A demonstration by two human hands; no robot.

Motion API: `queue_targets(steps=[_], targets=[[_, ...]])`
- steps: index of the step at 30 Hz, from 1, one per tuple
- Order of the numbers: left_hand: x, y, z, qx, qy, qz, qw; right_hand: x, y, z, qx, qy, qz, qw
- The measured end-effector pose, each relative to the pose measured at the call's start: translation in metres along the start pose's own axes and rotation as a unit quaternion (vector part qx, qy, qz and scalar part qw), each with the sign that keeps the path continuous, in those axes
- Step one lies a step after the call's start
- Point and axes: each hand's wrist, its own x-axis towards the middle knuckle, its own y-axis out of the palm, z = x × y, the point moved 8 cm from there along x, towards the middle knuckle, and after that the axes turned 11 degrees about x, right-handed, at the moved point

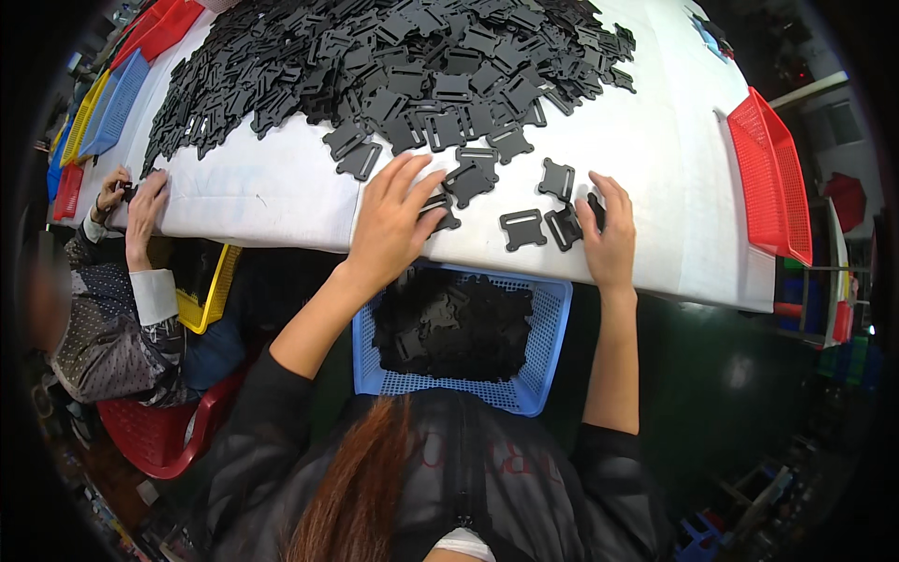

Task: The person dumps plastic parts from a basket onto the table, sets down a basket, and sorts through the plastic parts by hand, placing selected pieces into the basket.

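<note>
My left hand (393, 220) rests at the table's near edge with its fingers spread. Its thumb and fingertips reach over a flat black slotted plastic piece (448, 217), which they partly hide. To the right, my right hand (610, 234) has its thumb and fingers around a small black plastic piece (597, 210), mostly covered by the hand. Between the hands lie loose slotted pieces, among them one near the edge (523, 229), one beside my right thumb (563, 228) and one farther back (556, 179). Another slotted piece (471, 183) lies just beyond my left fingers.
A large heap of black slotted pieces (403, 70) covers the far table. Below the near edge, a blue basket (554, 351) holds many black pieces. A red basket (768, 178) stands at the right edge. At left, a co-worker's hands (145, 208) handle something dark above a yellow basket (220, 290).
</note>
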Motion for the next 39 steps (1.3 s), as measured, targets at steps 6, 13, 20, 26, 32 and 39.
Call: queue_targets(steps=[6, 13, 20, 26, 32, 39], targets=[[0.020, 0.056, -0.029, 0.053, 0.054, 0.103, 0.992, 0.008, 0.079, 0.029, -0.182, -0.071, 0.068, 0.978], [0.005, 0.046, -0.035, 0.005, 0.082, 0.092, 0.992, -0.007, 0.074, 0.051, -0.156, -0.128, 0.077, 0.976], [0.008, 0.044, -0.026, -0.029, 0.072, 0.053, 0.996, -0.034, 0.014, 0.061, -0.067, -0.137, 0.082, 0.985], [0.011, 0.029, -0.018, -0.136, 0.001, -0.007, 0.991, -0.078, 0.020, 0.061, -0.181, -0.207, 0.053, 0.960], [0.013, 0.028, -0.020, -0.126, 0.015, 0.016, 0.992, -0.013, 0.000, 0.002, 0.081, 0.049, -0.009, 0.996], [0.030, 0.058, -0.038, 0.037, 0.083, 0.075, 0.993, 0.006, 0.070, 0.016, -0.101, -0.049, 0.105, 0.988]])
